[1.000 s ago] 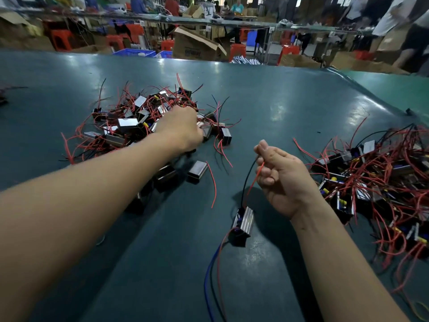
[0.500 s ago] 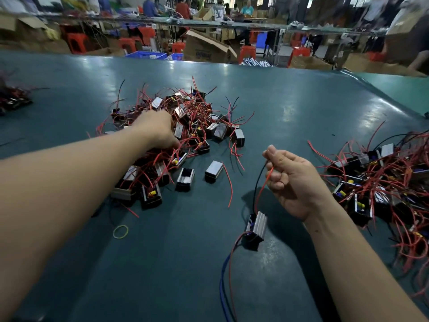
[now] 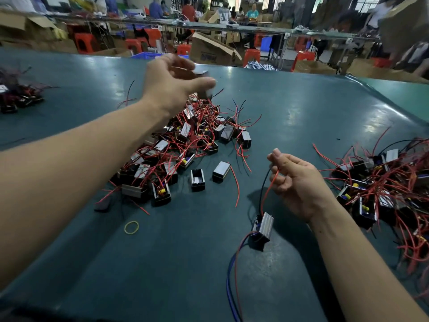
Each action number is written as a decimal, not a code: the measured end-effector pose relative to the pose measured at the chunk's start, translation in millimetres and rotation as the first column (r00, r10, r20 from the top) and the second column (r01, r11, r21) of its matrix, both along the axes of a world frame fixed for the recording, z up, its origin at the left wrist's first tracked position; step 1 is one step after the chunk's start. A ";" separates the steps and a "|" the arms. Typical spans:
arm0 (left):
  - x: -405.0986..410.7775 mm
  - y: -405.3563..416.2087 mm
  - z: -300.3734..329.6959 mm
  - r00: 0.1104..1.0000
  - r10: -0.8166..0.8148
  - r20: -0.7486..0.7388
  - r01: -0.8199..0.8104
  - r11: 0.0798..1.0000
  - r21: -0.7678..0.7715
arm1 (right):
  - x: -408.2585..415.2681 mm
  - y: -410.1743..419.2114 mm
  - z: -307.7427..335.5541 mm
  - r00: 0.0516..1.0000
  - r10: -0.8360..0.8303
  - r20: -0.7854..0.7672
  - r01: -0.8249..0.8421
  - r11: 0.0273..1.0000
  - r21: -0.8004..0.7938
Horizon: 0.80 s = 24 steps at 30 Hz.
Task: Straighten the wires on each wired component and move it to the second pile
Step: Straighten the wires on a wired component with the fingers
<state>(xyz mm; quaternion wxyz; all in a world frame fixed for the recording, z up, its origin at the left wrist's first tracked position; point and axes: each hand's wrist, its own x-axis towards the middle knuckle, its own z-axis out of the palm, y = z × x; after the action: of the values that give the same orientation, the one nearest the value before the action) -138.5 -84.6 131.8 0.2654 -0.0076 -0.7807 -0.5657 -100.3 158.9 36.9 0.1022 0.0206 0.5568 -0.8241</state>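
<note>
- Two piles of wired components sat on the green table (image 3: 301,108): the first pile (image 3: 185,145) at centre-left, the second pile (image 3: 385,182) at the right edge.
- Right hand (image 3: 299,184) was raised just left of the second pile, fingers curled, pinching a red wire and a black wire (image 3: 263,189).
- Those wires ran down to one component (image 3: 261,228) resting on the table between the forearms, clear of both piles.
- Its long axis lay roughly near-to-far, ribbed metal side up, far end tilted slightly right. Blue and red wires (image 3: 232,275) trailed from the near end toward the viewer.
- Left hand (image 3: 174,84) was lifted above the far side of the first pile, fingers loosely curled. Motion blur; couldn't tell whether it held anything.
- Yellow rubber band (image 3: 131,227) lay flat near the first pile.
</note>
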 end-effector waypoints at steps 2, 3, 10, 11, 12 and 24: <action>19.5 20.0 3.5 0.986 -0.161 -0.045 0.159 0.986 -0.042 | 0.3 0.4 -0.7 1.000 0.006 -0.005 -0.006 1.000 0.009; 28.8 29.9 1.4 0.966 -0.256 -0.021 0.256 0.967 -0.002 | 0.5 1.0 -1.2 1.000 0.011 -0.008 -0.011 1.000 0.013; 68.9 68.2 -77.0 0.917 -0.194 0.350 0.287 0.928 -0.236 | 1.4 1.2 -3.8 0.999 0.045 -0.008 -0.044 0.998 0.049; 70.5 69.2 -88.6 0.932 -0.150 0.330 0.247 0.930 -0.272 | 2.4 0.3 -4.3 0.999 0.054 0.005 -0.055 0.996 0.068; 71.5 70.1 -98.9 0.943 -0.122 0.309 0.209 0.941 -0.266 | 3.1 -0.6 -5.0 0.998 0.062 0.016 -0.063 0.994 0.092; 83.9 70.8 -120.6 0.952 -0.295 0.079 0.281 0.947 0.153 | 1.1 -4.2 -8.3 0.988 0.152 -0.036 -0.147 0.984 0.101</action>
<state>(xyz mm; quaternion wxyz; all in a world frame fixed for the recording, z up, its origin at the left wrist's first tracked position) -54.6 -13.8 11.2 0.1399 -0.0745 -0.7421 -0.6512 -99.2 154.8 28.6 0.1505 -0.0342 0.5986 -0.7861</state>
